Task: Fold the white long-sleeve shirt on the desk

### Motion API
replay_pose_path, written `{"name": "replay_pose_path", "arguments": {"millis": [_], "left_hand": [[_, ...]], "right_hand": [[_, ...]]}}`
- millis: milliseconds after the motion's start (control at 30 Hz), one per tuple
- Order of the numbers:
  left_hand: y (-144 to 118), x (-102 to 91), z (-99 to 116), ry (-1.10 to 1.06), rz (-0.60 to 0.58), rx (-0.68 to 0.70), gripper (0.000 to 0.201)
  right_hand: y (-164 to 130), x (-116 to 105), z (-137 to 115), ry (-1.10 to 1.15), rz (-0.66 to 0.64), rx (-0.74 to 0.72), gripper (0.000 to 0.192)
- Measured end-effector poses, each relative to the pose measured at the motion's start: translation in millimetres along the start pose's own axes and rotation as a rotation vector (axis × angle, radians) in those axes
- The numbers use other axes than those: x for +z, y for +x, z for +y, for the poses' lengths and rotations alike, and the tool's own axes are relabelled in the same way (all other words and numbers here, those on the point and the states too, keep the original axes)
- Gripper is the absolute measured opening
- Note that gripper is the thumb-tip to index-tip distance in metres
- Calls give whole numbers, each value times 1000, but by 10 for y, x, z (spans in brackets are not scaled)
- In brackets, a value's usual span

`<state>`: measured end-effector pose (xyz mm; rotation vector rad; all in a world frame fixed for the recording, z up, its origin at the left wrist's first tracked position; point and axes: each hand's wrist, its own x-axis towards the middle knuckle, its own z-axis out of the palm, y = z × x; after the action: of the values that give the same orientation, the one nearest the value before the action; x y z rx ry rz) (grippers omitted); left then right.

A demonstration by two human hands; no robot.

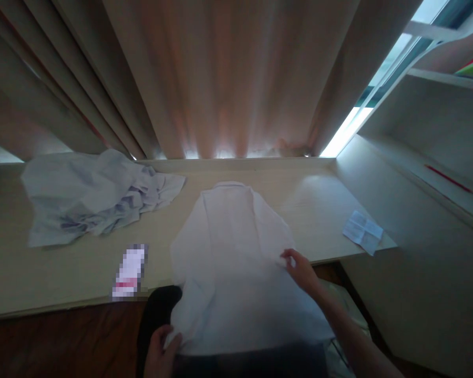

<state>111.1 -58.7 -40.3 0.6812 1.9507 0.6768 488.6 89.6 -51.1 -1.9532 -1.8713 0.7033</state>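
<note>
White shirt [236, 262] lies spread between the 2 hands, hem hanging off the desk [63, 273] edge: left hand [161, 349] pinches its lower corner, right hand [299, 269] pinches its side edge, so even tension would keep it smooth; no container shows nearby.

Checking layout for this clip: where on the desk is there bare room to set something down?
Bare desk lies between the white shirt and folded paper, and a strip left of the blurred card. The crumpled shirt crowds the back left.
</note>
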Motion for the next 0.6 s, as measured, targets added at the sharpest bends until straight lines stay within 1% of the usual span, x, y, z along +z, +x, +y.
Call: {"name": "replay_pose_path", "arguments": {"millis": [33, 100, 133, 167, 233, 300, 367, 400, 467, 533, 600], "left_hand": [[36, 26, -31, -80, -2, -64, 43], [114, 56, -98, -218, -14, -152, 54], [152, 56, -133, -245, -24, -168, 58], [188, 44, -167, -234, -36, -171, 59], [259, -24, -221, -111, -83, -144, 54], [348, -153, -230, 58, -149, -93, 45], [478, -336, -176, 223, -157, 0, 43], [560, -442, -126, 306, -131, 53, 43], [750, -666, 6, 458, -23, 134, 42], [952, -868, 154, 569, 69, 167, 43], [1140, -1008, 287, 695, 118, 158, 46]], "right_hand": [[-196, -84, 119, 72, 39, -24, 33], [-581, -227, 371, 167, 26, -55, 34], [-750, -284, 489, 191, 14, -38, 28], [-892, -332, 592, 195, -1, 9, 25], [-1081, -395, 733, 144, 3, 125, 22], [-1146, -409, 777, 69, 33, 232, 24], [-1118, -359, 747, 22, 75, 257, 31], [-1084, -308, 719, 14, 93, 226, 35], [-1012, -161, 664, 4, 103, 115, 42], [-972, 17, 643, -10, 37, 6, 43], [-990, 175, 671, -36, -52, -49, 40]]}}
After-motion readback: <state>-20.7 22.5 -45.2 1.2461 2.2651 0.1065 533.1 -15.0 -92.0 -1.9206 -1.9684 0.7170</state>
